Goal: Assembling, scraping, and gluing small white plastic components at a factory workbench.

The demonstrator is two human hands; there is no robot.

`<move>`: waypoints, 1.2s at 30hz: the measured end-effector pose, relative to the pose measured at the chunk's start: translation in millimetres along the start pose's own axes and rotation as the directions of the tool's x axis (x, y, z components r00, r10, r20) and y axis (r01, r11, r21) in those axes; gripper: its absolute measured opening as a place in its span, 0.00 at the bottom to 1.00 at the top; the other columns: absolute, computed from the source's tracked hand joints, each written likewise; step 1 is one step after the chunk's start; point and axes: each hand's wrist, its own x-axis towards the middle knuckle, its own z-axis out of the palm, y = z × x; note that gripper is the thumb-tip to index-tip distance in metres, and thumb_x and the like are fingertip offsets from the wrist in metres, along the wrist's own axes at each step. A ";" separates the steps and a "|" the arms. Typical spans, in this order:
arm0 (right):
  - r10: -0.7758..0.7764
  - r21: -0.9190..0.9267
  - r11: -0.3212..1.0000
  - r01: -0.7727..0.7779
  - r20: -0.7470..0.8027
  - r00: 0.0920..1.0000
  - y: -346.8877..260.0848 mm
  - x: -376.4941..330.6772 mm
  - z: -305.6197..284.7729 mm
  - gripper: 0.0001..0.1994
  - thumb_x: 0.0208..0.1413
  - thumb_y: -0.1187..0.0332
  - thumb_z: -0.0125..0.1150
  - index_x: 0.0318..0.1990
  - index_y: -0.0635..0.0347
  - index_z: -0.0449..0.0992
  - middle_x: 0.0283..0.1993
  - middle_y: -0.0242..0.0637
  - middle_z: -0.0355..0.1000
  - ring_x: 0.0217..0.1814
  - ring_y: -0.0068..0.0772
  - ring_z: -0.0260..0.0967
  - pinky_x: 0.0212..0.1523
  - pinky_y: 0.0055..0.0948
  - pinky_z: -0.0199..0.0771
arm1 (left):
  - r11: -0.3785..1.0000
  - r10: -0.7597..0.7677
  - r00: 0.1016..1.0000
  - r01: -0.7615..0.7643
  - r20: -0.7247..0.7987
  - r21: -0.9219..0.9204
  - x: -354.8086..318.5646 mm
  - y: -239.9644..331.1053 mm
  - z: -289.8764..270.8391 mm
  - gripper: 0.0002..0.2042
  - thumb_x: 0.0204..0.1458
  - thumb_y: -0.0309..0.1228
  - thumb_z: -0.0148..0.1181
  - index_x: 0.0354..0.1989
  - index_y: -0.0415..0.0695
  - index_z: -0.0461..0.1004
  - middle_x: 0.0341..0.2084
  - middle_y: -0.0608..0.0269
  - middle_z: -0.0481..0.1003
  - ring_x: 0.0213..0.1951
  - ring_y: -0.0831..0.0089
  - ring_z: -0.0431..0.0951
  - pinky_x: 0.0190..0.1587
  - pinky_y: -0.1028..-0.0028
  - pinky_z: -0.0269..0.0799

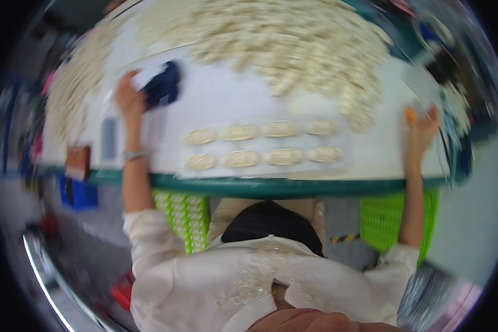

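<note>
The bench (293, 188) is crossed by both forearms (136, 185), stretched forward, the left hand (129, 99) and right hand (423, 133) held wide apart. Beyond, between them, pale pieces (315, 55) are heaped; nearer, ovals (281, 129) are laid in rows. Beside the left, a navy cloth (165, 86) is seen; beside the right, an orange item (410, 114). Gripping cannot be told through blur.

A cream top (310, 282) with pale embroidery (254, 285) is worn with a light band (133, 155) around the left wrist (133, 141).

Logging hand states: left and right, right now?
Left hand: at a dark blue cloth; blur hides any grip.
Right hand: at a small orange object; grip unclear, blurred.
</note>
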 end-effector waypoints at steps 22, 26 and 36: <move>-0.546 -0.190 0.778 0.599 0.267 0.794 -125.6 -58.7 24.5 0.15 0.52 0.73 0.58 0.46 0.67 0.65 0.41 0.41 0.64 0.41 0.34 0.61 0.45 0.31 0.63 | 0.947 -0.243 0.766 0.320 0.595 -0.026 -44.3 61.1 -42.1 0.15 0.50 0.39 0.57 0.35 0.37 0.69 0.35 0.48 0.67 0.37 0.60 0.71 0.38 0.65 0.68; -0.455 0.056 0.875 0.481 0.438 0.776 -176.0 -86.1 58.8 0.17 0.47 0.76 0.59 0.46 0.66 0.65 0.41 0.41 0.64 0.41 0.34 0.61 0.47 0.29 0.62 | 0.514 -0.167 0.497 0.781 0.852 -0.355 5.9 65.2 -93.0 0.09 0.57 0.34 0.49 0.32 0.40 0.66 0.17 0.66 0.66 0.18 0.79 0.65 0.21 0.78 0.61; -0.022 0.070 0.892 -0.446 0.993 0.112 -250.5 -127.4 134.1 0.13 0.57 0.74 0.49 0.50 0.64 0.67 0.32 0.37 0.72 0.24 0.22 0.69 0.31 0.21 0.70 | 0.635 0.464 0.608 0.278 0.644 -0.720 13.4 181.9 -177.6 0.06 0.49 0.28 0.59 0.34 0.41 0.72 0.27 0.56 0.74 0.28 0.63 0.76 0.29 0.72 0.72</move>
